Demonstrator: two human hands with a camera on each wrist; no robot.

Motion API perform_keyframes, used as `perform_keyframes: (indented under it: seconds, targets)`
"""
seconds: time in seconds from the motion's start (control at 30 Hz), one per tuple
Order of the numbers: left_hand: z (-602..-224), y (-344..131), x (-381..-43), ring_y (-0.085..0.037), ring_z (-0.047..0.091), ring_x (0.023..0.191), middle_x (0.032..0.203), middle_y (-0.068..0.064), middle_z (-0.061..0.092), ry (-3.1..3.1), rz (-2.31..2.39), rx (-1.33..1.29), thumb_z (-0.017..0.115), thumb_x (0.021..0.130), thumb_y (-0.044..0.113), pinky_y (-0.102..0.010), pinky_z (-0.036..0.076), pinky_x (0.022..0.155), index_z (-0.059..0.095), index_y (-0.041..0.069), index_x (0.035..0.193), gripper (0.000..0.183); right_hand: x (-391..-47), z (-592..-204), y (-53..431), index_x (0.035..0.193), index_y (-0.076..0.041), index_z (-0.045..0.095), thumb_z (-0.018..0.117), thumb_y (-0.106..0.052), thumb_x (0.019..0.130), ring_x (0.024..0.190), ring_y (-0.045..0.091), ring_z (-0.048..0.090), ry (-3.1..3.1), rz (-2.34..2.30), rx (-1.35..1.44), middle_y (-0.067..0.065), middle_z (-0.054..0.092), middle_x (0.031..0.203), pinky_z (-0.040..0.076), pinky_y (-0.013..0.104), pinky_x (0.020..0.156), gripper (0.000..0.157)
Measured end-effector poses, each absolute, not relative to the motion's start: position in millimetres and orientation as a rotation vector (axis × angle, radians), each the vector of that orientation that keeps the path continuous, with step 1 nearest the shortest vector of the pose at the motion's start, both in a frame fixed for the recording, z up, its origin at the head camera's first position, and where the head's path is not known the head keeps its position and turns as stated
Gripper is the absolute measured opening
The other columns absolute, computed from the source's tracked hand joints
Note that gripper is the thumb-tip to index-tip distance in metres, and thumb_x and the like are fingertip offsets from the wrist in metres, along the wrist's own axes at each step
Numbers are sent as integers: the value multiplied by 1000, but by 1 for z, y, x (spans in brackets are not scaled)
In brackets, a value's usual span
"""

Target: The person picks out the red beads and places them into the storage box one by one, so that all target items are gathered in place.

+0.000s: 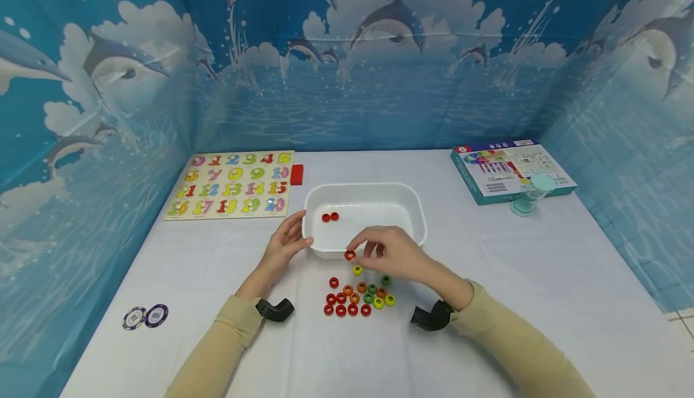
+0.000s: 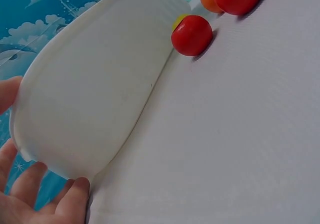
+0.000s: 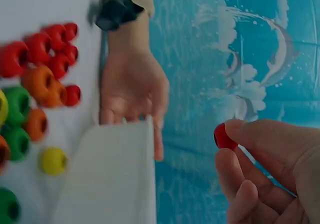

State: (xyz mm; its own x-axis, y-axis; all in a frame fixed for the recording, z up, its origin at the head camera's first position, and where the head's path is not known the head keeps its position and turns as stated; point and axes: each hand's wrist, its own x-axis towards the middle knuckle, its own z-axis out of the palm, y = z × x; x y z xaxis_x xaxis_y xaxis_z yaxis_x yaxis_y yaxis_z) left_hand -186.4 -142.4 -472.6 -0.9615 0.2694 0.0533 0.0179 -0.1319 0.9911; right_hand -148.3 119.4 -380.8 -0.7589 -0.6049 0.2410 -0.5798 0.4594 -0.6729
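Note:
My right hand (image 1: pixel 398 252) pinches a red bead (image 3: pixel 225 137) between thumb and fingertips, over the near rim of a white plastic tray (image 1: pixel 374 211). Two red beads (image 1: pixel 330 217) lie inside the tray near its left end. Holding the tray's left end is my left hand (image 1: pixel 284 244), its thumb and fingers against the wall and rim. In front of the tray sit several loose beads on the table: red ones (image 1: pixel 340 310) to the left, orange ones (image 1: pixel 355 298) in the middle, green ones (image 1: pixel 368 298) and yellow ones (image 1: pixel 378 303) toward the right.
A wooden number puzzle board (image 1: pixel 233 184) lies at the back left, with a red block (image 1: pixel 296 174) by its right edge. At the back right are a flat box (image 1: pixel 504 172) and a small turquoise-and-clear object (image 1: pixel 523 206). Two round chips (image 1: pixel 156 315) lie at the front left.

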Motion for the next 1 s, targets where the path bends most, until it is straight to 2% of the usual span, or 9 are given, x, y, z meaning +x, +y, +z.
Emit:
perform_keyframes:
  seconds: [0.13,0.23,0.5,0.73,0.87,1.0]
  targets:
    - [-472,-143,-186,-16,32,127,140,0,35,1951,2229,314,68,78,15,-28,33,99,37,18,134,64,-185,-357,122,96,-19,66,69,-22,78,70,4,55,2627,-1236,-1166,-11,62,84,50,24,58,18]
    - [-472,-143,-186,-17,32,127,140,-1,35,1938,2233,327,68,79,13,-29,32,99,36,16,135,65,-217,-350,122,97,-16,66,68,-21,79,77,6,57,2577,-1264,-1122,-7,63,90,51,25,64,19]
    - [-477,-143,-188,-16,32,126,139,-2,36,1938,2220,335,65,81,10,-26,34,98,35,15,135,62,-283,-372,115,100,-7,64,69,-13,77,85,15,62,2333,-1303,-850,4,65,96,51,29,75,24]
    - [-476,-142,-188,-16,33,126,139,-3,37,1947,2213,323,67,80,14,-30,34,99,35,16,135,64,-302,-405,106,96,-5,66,71,-8,74,79,14,63,2291,-1117,-804,2,66,92,52,28,72,23]
    - [-475,-142,-187,-16,33,126,139,-1,36,1941,2206,326,66,80,14,-34,32,100,35,18,135,63,-303,-414,101,89,-8,67,74,-9,72,76,14,62,2355,-1000,-801,0,65,89,52,26,66,18]
    - [-474,-143,-187,-17,31,127,140,-2,34,1936,2201,335,64,82,11,-32,32,100,33,17,136,63,-301,-417,96,85,-11,68,75,-12,71,75,17,61,2416,-913,-805,-1,65,87,51,25,64,16]
